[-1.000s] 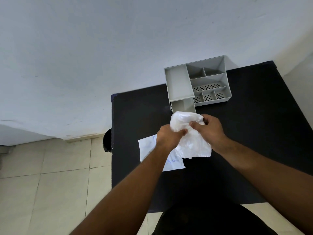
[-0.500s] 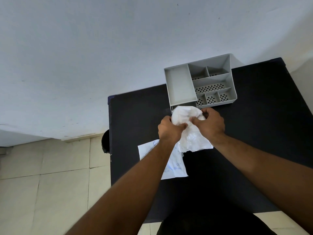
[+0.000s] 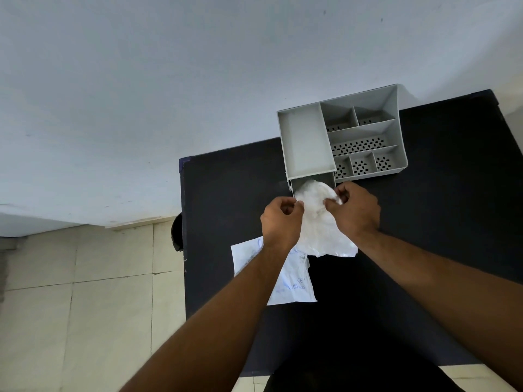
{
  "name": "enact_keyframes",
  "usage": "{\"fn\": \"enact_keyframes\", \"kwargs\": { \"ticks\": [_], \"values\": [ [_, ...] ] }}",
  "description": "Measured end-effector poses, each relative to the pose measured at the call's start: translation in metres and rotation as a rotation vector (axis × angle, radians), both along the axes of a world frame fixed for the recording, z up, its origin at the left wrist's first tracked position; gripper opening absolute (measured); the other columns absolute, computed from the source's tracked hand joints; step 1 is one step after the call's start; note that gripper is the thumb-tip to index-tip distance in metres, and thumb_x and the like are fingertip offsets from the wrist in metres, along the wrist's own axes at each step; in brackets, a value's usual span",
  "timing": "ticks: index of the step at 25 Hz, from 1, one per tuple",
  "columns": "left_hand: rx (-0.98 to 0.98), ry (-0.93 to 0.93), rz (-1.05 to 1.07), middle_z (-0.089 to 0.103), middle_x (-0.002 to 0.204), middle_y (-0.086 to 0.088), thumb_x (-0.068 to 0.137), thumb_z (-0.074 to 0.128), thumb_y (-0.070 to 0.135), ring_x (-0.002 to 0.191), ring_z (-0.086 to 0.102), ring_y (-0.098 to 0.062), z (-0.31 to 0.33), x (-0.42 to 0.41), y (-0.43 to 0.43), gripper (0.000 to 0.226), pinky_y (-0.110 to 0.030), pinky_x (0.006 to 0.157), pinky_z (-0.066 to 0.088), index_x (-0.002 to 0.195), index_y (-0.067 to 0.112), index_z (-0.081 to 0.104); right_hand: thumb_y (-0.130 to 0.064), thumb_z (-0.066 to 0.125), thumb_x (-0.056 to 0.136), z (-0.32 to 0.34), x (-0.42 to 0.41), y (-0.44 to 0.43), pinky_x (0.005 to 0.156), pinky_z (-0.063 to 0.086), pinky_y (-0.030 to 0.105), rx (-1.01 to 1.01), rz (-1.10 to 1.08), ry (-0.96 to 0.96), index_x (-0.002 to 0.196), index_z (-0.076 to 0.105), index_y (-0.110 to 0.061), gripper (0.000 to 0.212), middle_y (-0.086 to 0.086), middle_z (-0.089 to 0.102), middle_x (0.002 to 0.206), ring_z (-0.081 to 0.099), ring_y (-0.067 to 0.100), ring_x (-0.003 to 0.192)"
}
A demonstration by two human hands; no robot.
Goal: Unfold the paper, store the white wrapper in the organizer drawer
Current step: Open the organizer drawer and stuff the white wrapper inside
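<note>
From my feed, the pale wall (image 3: 141,94) fills the upper half, with cream floor tiles (image 3: 85,306) at lower left. The black desk (image 3: 438,222) stands against the wall and carries everything. At its far edge sits the grey organizer (image 3: 305,140), one plain long compartment on the left and smaller perforated compartments on the right. Its drawer (image 3: 297,183) is pulled out toward me from under the long compartment. The white wrapper (image 3: 319,222) is bunched up with its top end over the open drawer and its lower end trailing down onto the desk; I cannot tell how far it sits inside. The paper (image 3: 294,284) lies flat on the desk nearer me, faint blue print on it, partly under my left forearm and touching the wrapper's lower edge. My left hand (image 3: 281,219) pinches the wrapper's left side, fingers curled. My right hand (image 3: 353,210) pinches its upper right edge beside the drawer.
</note>
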State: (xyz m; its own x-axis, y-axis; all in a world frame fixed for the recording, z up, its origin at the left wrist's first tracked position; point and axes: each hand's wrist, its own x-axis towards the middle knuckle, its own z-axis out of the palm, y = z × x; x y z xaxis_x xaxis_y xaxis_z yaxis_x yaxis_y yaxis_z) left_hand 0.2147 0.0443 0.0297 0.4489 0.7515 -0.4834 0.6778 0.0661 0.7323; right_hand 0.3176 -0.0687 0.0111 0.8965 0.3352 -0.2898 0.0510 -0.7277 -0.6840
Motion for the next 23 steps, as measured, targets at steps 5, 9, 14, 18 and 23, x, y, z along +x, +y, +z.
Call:
{"fn": "enact_keyframes", "kwargs": {
  "ticks": [5,9,14,18,23],
  "values": [
    [0.027,0.050,-0.022,0.069,0.077,0.008,0.090,0.073,0.026,0.065,0.063,-0.004,0.000,0.005,0.004,0.012,-0.006,0.052,0.046,0.095,0.015,0.072,-0.026,0.081,0.081,-0.002,0.002,0.002,0.065,0.038,0.027,0.045,-0.009,-0.041,0.089,0.067,-0.019,0.017,-0.007,0.060,0.074,0.059,0.018,0.071],
    [0.062,0.064,-0.049,0.069,0.080,0.004,0.091,0.072,0.023,0.064,0.061,-0.002,0.000,0.010,0.005,0.013,-0.006,0.051,0.045,0.099,0.013,0.071,-0.025,0.079,0.083,0.003,0.004,0.010,0.067,0.048,0.031,0.067,0.007,-0.083,0.095,0.070,-0.017,0.018,-0.005,0.061,0.073,0.059,0.017,0.070],
    [0.076,0.060,-0.055,0.067,0.076,0.008,0.088,0.075,0.026,0.064,0.061,-0.003,-0.001,0.002,-0.004,0.016,-0.011,0.056,0.046,0.097,0.017,0.068,-0.031,0.077,0.084,0.004,-0.003,0.000,0.074,0.051,0.030,0.118,0.006,-0.122,0.105,0.073,-0.017,0.026,-0.001,0.069,0.082,0.064,0.016,0.075],
    [0.058,0.082,-0.051,0.068,0.075,0.010,0.086,0.077,0.031,0.065,0.063,-0.003,-0.002,-0.007,-0.007,0.017,-0.009,0.052,0.044,0.094,0.019,0.067,-0.028,0.073,0.086,0.004,-0.015,-0.011,0.076,0.050,0.031,0.091,-0.011,-0.174,0.114,0.073,-0.019,0.030,0.002,0.064,0.090,0.060,0.016,0.076],
    [0.023,0.099,-0.063,0.073,0.081,0.001,0.089,0.073,0.020,0.067,0.070,-0.013,-0.004,-0.010,-0.006,0.010,-0.008,0.044,0.046,0.094,0.012,0.072,-0.017,0.076,0.083,0.002,-0.021,-0.017,0.077,0.056,0.033,0.116,0.009,-0.091,0.119,0.070,-0.018,0.037,-0.003,0.066,0.073,0.066,0.016,0.070]
  ]
}}
